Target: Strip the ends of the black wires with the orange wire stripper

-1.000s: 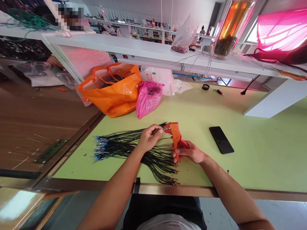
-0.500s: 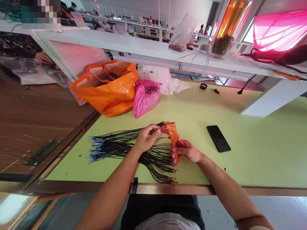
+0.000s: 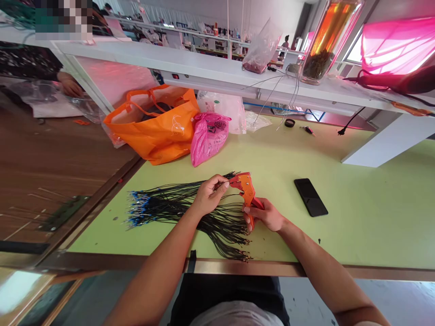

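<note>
A spread bundle of black cables [image 3: 170, 209] lies on the green table, blue and bare metal ends at the left, thin ends at the right. Above the bundle, my left hand [image 3: 210, 194] pinches a thin cable end at the jaws of an orange and red wire stripper [image 3: 249, 192]. The fingers of my right hand [image 3: 267, 213] wrap round the tool's handles. Whether the cable end sits inside the jaws is too small to tell.
On the green table [image 3: 360, 217] a black phone [image 3: 311, 197] lies to the right. Behind are an orange bag [image 3: 159, 136], a pink bag [image 3: 210, 138], a black ring [image 3: 289, 122] and a shelf [image 3: 204, 59]. Another person's hand [image 3: 70, 85] shows at far left.
The whole view has shifted slightly. Both hands keep their hold on the cable and the tool. The other person's hand at far left shows a little more fully.
</note>
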Demonstrator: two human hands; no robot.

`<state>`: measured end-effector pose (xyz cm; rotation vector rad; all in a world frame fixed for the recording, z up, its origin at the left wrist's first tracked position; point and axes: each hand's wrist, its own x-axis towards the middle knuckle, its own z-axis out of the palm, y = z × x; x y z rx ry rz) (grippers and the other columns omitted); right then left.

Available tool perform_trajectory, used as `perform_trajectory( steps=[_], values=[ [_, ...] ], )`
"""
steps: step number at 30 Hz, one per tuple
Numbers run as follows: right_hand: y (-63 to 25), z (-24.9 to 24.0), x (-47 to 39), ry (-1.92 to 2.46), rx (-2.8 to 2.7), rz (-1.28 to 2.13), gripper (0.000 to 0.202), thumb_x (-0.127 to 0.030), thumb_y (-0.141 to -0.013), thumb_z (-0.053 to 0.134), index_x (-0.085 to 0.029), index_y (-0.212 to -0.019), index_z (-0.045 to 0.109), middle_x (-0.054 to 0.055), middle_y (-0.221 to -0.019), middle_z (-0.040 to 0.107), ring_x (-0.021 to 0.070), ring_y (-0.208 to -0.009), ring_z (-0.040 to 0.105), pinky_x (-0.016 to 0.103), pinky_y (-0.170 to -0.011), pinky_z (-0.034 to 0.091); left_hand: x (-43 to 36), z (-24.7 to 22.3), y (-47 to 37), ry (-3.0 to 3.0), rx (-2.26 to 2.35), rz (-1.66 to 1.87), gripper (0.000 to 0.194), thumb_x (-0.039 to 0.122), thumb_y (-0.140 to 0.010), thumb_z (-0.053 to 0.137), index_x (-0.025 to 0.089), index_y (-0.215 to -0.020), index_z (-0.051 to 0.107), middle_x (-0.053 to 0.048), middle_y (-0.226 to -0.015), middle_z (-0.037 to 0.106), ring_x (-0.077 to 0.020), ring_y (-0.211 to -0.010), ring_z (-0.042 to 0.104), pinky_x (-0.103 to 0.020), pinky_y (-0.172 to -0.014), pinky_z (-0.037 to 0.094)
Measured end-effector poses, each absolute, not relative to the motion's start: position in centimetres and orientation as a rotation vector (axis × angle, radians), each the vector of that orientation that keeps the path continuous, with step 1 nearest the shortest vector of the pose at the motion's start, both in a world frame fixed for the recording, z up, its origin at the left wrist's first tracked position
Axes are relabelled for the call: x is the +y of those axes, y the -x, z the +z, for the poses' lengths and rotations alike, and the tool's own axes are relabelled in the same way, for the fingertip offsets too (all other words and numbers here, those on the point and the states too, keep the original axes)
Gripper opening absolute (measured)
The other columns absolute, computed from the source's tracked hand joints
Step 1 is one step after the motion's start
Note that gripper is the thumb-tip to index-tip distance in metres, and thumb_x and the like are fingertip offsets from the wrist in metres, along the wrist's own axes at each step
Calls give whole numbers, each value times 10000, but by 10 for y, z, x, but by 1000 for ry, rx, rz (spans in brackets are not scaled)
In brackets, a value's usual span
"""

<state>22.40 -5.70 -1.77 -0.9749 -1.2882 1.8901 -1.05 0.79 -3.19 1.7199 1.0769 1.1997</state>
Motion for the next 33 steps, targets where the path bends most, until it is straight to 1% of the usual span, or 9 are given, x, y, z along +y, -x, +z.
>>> perform_trajectory(
  steps=[4,10,12,14,17,21,25,31,33],
  values=[
    [-221,-18,-59,1004,-1311,1826,458,-549,-855,807,-180,-760,553,-25,-600,620,130,-438,614,261,-467,513,5,-25,10,-1761,1079,1194,342,519,-953,601,192,-862,643,18,-686,540,-134,-618,452,-258,-596,369],
    [-221,-20,-60,1090,-1337,1667,485,-514,-880,795,-220,-688,461,-83,-420,471,79,-303,394,229,-363,345,1,-21,9,-1851,1060,1208,305,480,-961,599,197,-845,611,23,-681,534,-130,-613,453,-262,-610,379],
    [-225,-20,-58,1027,-1351,1736,433,-512,-880,802,-193,-756,537,-43,-522,580,105,-379,520,242,-427,436,0,-23,8,-1810,1076,1220,317,495,-964,595,198,-857,626,29,-661,521,-127,-588,440,-258,-582,365],
    [-232,-20,-54,921,-1360,1853,402,-497,-865,827,-151,-921,630,32,-738,705,162,-586,693,290,-589,559,1,-26,8,-1772,1103,1222,326,507,-966,594,198,-878,650,32,-649,521,-125,-566,431,-254,-554,350],
    [-246,-22,-46,837,-1311,1936,468,-466,-855,848,-134,-1123,655,92,-939,746,218,-799,763,361,-754,603,4,-28,11,-1826,1130,1194,300,480,-968,594,197,-913,679,13,-688,588,-136,-584,489,-260,-571,388],
    [-266,-23,-33,833,-1118,1798,473,-468,-841,844,-176,-1156,646,68,-938,743,231,-803,769,383,-772,601,9,-32,14,-2151,1165,981,224,381,-957,582,212,-908,721,-59,-896,728,-211,-828,661,-320,-775,497],
    [-278,-25,-24,864,-994,1653,438,-440,-824,839,-204,-1135,642,44,-917,734,229,-807,767,400,-794,601,7,-38,13,-2353,1111,666,229,359,-964,566,241,-933,760,-77,-1016,779,-266,-982,707,-366,-881,512],
    [-274,-36,-21,958,-964,1663,476,-420,-774,874,-184,-1117,643,46,-883,736,219,-747,755,380,-733,601,2,-38,14,-2145,1052,529,332,440,-1042,472,263,-1109,745,-17,-822,780,-198,-648,709,-300,-642,509],
    [-271,-40,-21,980,-966,1673,490,-413,-762,883,-173,-1115,642,45,-868,738,215,-730,755,368,-717,600,3,-38,14,-2133,1053,570,325,436,-1036,485,255,-1096,749,-23,-862,784,-191,-657,710,-296,-650,521]
  ],
)
